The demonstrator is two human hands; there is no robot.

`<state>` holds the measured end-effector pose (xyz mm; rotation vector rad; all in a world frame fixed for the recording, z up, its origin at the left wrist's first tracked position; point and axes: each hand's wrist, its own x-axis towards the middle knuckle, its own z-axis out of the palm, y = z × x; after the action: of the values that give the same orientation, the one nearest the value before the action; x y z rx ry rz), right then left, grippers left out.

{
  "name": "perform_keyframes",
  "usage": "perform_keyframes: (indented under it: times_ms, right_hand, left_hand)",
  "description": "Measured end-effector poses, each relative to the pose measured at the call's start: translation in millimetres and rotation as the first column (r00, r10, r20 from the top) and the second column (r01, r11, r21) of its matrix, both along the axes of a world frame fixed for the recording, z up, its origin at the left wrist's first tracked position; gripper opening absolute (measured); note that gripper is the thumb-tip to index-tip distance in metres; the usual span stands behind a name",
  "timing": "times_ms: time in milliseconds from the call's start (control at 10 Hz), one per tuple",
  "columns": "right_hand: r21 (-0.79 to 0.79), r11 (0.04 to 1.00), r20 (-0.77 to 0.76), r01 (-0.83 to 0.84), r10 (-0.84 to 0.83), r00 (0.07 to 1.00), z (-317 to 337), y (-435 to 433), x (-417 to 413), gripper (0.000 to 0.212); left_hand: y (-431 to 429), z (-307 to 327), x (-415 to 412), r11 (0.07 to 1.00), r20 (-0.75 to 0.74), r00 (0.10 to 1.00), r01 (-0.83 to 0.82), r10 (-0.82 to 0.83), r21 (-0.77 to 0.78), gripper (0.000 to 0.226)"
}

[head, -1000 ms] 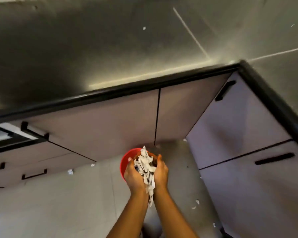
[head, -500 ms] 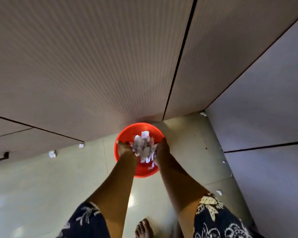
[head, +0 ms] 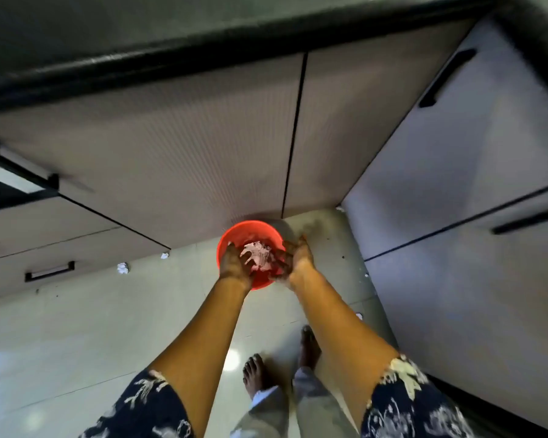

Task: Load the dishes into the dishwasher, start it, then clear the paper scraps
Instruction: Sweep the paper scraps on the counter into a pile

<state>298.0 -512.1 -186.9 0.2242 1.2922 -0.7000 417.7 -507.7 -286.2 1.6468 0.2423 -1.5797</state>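
Reaching down with both arms, the person has their hands at a red bucket (head: 250, 223) that stands on the pale tiled floor (head: 76, 327), right against the foot of the cupboard doors (head: 171, 137). A heap of white paper scraps (head: 258, 252) lies inside the bucket, between the two hands.

The left hand (head: 234, 265) is over the bucket's near left rim, back upward, its fingers spread and reaching into the heap. The blur keeps me from telling whether it grips any paper. The right hand (head: 296, 259) is at the right rim, palm turned inward, fingers loosely cupped and holding nothing.

More paper lies loose on the floor. A crumpled scrap (head: 123, 268) and a smaller bit (head: 164, 255) sit to the left by the cupboard base, and a few tiny flecks (head: 358, 316) lie near the right-hand cupboards.

A black worktop edge (head: 203, 45) runs above the doors, and the cupboards carry black bar handles (head: 446, 77). The person stands barefoot, with one foot (head: 255, 371) showing between the forearms, and wears dark blue sleeves (head: 146, 406) with a pale floral print.
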Motion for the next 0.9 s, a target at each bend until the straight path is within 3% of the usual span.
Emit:
perform_keyframes:
  times_ms: [200, 400, 500, 600, 700, 800, 900]
  right_hand:
    - [-0.312, 0.948, -0.135, 0.067, -0.114, 0.984, 148, 59, -71, 0.045]
    - [-0.565, 0.809, -0.175, 0.159, -0.306, 0.936, 266, 105, -166, 0.029]
    - [-0.691, 0.707, -0.309, 0.153, -0.48, 0.821, 310, 124, -222, 0.019]
    - [-0.632, 0.76, -0.728, -0.154, -0.514, 0.453, 325, 145, -288, 0.025]
    - [-0.233, 0.906, -0.964, -0.354, -0.264, -0.042, 303, 158, -352, 0.049]
    - [0.12, 0.91, -0.986, -0.397, 0.063, -0.152, 273, 160, -401, 0.08]
    - [0.239, 0.868, -0.97, -0.435, 0.192, -0.15, 253, 145, -434, 0.088]
  left_hand:
    - [49, 220, -68, 0.953, -0.048, 0.982, 0.167, -0.185, -0.251, 0.028]
    - [50, 319, -161, 0.73, 0.024, 0.878, 0.413, -0.479, -0.545, 0.032]
    - [48, 368, -223, 0.568, 0.138, 0.792, 0.535, -0.594, -0.625, 0.025]
    - [53, 396, -292, 0.244, 0.463, 0.625, 0.723, -0.628, -0.646, 0.019]
    - [48, 381, -350, -0.171, 0.86, 0.226, 0.926, -0.458, -0.335, 0.05]
    - [44, 362, -398, -0.334, 0.958, -0.235, 0.927, -0.165, 0.17, 0.086]
    - [33, 349, -433, -0.325, 0.918, -0.39, 0.879, -0.068, 0.349, 0.088]
